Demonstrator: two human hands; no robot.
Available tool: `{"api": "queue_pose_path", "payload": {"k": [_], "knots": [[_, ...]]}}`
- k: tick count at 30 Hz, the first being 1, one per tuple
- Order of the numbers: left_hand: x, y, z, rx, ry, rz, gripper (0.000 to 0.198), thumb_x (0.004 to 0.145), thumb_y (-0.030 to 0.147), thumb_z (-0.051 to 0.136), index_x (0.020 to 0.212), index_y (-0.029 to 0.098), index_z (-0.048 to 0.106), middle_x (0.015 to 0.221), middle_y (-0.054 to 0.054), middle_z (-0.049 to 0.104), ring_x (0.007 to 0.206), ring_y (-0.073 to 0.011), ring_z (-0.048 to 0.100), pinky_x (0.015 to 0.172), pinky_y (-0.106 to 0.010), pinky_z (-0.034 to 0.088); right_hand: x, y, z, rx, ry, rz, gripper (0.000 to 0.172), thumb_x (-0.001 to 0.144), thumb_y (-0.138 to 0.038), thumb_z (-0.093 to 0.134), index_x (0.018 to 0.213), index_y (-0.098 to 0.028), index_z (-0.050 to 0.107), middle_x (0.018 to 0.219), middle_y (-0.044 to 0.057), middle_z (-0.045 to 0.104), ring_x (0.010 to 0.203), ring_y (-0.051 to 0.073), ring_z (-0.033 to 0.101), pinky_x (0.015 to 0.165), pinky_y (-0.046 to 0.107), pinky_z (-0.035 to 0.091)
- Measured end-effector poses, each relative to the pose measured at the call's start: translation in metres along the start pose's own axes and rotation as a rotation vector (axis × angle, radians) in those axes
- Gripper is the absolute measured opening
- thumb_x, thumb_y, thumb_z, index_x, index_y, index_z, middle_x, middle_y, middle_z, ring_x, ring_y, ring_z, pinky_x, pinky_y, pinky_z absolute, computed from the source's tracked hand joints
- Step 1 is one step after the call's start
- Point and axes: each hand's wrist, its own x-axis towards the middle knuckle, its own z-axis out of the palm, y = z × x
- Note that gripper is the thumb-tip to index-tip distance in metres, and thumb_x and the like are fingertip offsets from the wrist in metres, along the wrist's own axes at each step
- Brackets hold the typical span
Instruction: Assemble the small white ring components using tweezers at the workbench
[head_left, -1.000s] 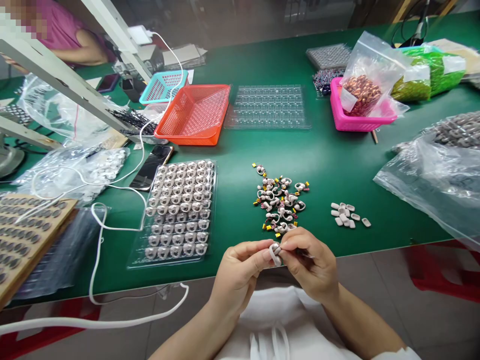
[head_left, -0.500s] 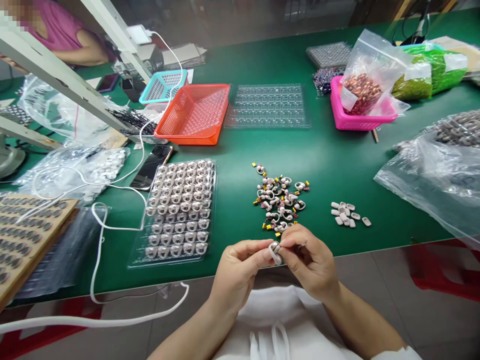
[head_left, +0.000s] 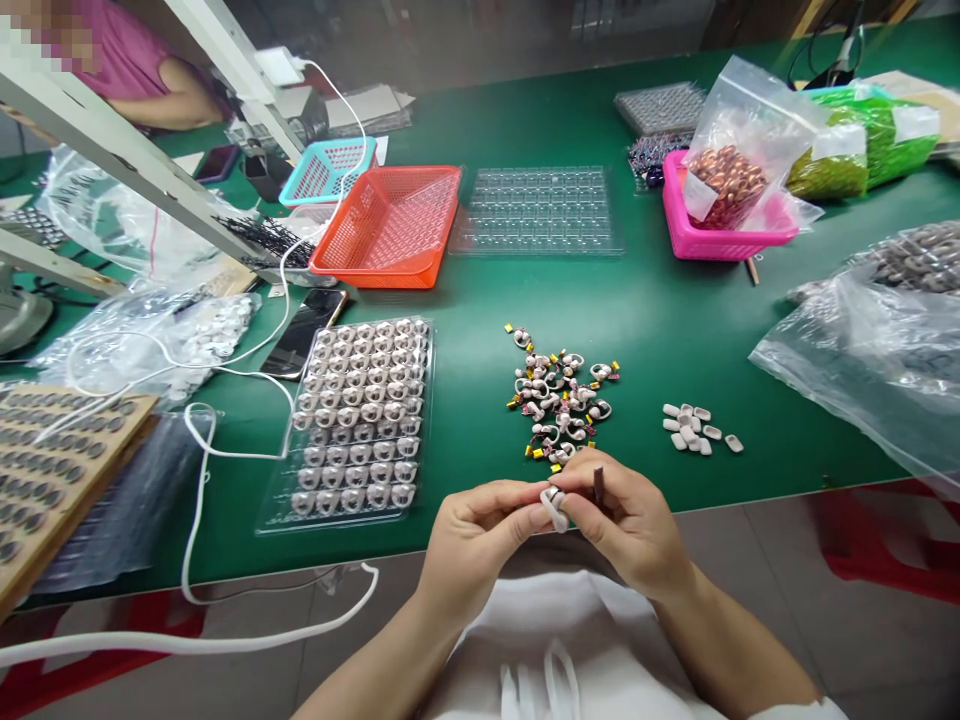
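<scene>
At the table's front edge, my left hand pinches a small beige, C-shaped ear-clip earbud between thumb and forefinger. My right hand closes on the other side of the same earbud. A short dark brown stick stands up between the right fingers; its lower end is hidden. Just beyond my hands lies a loose pile of similar earbuds with yellow tabs and thin wires. Small beige oval caps are heaped to the right. On the left, a clear tray holds rows of beige earbud pieces.
An orange basket, a blue basket and a clear empty-looking tray stand farther back. A pink basket holds a bag of copper-coloured parts. A plastic bag lies right. A white cable and phone lie left; a person sits beyond.
The earbud has shifted slightly right and down between my fingers. The dark brown stick now shows upright at my right hand, where it was hidden before.
</scene>
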Motion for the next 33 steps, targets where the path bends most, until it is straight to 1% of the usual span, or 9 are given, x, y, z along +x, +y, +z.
{"api": "queue_pose_path", "payload": {"k": [2,6,8,10,15,19,23,30,33], "knots": [[-0.0006,-0.0014,-0.0002,0.116,0.006,0.143,0.019,0.075,0.012,0.082,0.089,0.025,0.084,0.089,-0.006,0.081,0.079,-0.0178,0.075,0.072,-0.022,0.059,-0.0011,0.0020,0.0040,0.111,0.026,0.041,0.015,0.097,-0.031,0.063,0.102,-0.021,0.073,0.084,0.004,0.061,0.073,0.017,0.059,0.064,0.028,0.049],[0.0017,-0.0052,-0.0017,0.265,0.000,0.489,0.037,0.076,0.002,0.077,0.100,0.031,0.081,0.085,-0.002,0.081,0.073,-0.0145,0.072,0.071,-0.021,0.058,0.0001,0.0033,0.0101,0.336,0.018,0.094,0.015,0.096,-0.031,0.064,0.103,-0.023,0.074,0.081,0.001,0.058,0.061,0.011,0.052,0.053,0.022,0.044],[0.0032,-0.0071,-0.0028,0.316,-0.027,0.590,0.041,0.078,0.001,0.075,0.105,0.031,0.080,0.086,-0.001,0.081,0.073,-0.0137,0.071,0.071,-0.021,0.057,0.0007,0.0035,0.0104,0.357,0.007,0.103,0.015,0.096,-0.031,0.065,0.104,-0.023,0.074,0.080,0.001,0.058,0.061,0.011,0.052,0.052,0.022,0.043],[0.0037,-0.0082,-0.0037,0.359,-0.040,0.639,0.042,0.079,0.001,0.074,0.108,0.031,0.079,0.088,-0.001,0.081,0.074,-0.0142,0.071,0.071,-0.022,0.057,0.0004,0.0041,0.0088,0.324,0.001,0.096,0.015,0.096,-0.030,0.065,0.104,-0.022,0.074,0.082,0.002,0.060,0.063,0.012,0.053,0.054,0.023,0.044],[0.0021,-0.0089,-0.0042,0.419,-0.046,0.686,0.043,0.083,0.000,0.070,0.114,0.029,0.076,0.092,-0.002,0.080,0.078,-0.0144,0.071,0.075,-0.023,0.057,-0.0029,0.0066,0.0044,0.175,0.016,0.031,0.014,0.095,-0.026,0.065,0.105,-0.024,0.074,0.082,0.003,0.061,0.075,0.017,0.057,0.065,0.028,0.047],[0.0011,-0.0077,-0.0049,0.470,-0.084,0.709,0.044,0.084,-0.001,0.067,0.118,0.026,0.074,0.094,-0.003,0.079,0.082,-0.0139,0.071,0.076,-0.021,0.056,-0.0046,0.0072,0.0040,0.119,0.020,-0.018,0.017,0.095,-0.020,0.063,0.109,-0.026,0.073,0.086,0.003,0.063,0.079,0.017,0.058,0.069,0.029,0.047],[0.0008,-0.0058,-0.0059,0.469,-0.097,0.718,0.042,0.083,0.001,0.070,0.118,0.024,0.073,0.095,-0.004,0.079,0.082,-0.0138,0.070,0.076,-0.021,0.056,-0.0045,0.0059,0.0035,0.068,0.007,-0.078,0.021,0.094,-0.014,0.063,0.110,-0.026,0.071,0.088,0.003,0.064,0.079,0.017,0.057,0.069,0.029,0.046],[-0.0017,-0.0038,-0.0047,0.403,-0.087,0.634,0.041,0.083,0.002,0.071,0.114,0.028,0.076,0.095,-0.002,0.079,0.081,-0.0139,0.070,0.077,-0.021,0.055,-0.0050,0.0051,0.0055,0.061,-0.005,-0.113,0.023,0.094,-0.013,0.062,0.111,-0.026,0.069,0.087,0.002,0.064,0.078,0.017,0.057,0.068,0.029,0.047],[-0.0034,-0.0019,-0.0049,0.341,-0.060,0.526,0.035,0.082,0.005,0.074,0.107,0.030,0.079,0.091,-0.001,0.080,0.078,-0.0136,0.070,0.075,-0.020,0.055,-0.0055,0.0049,0.0057,0.020,0.000,-0.130,0.023,0.094,-0.012,0.062,0.112,-0.024,0.068,0.089,0.003,0.065,0.078,0.016,0.058,0.068,0.029,0.048]]}}
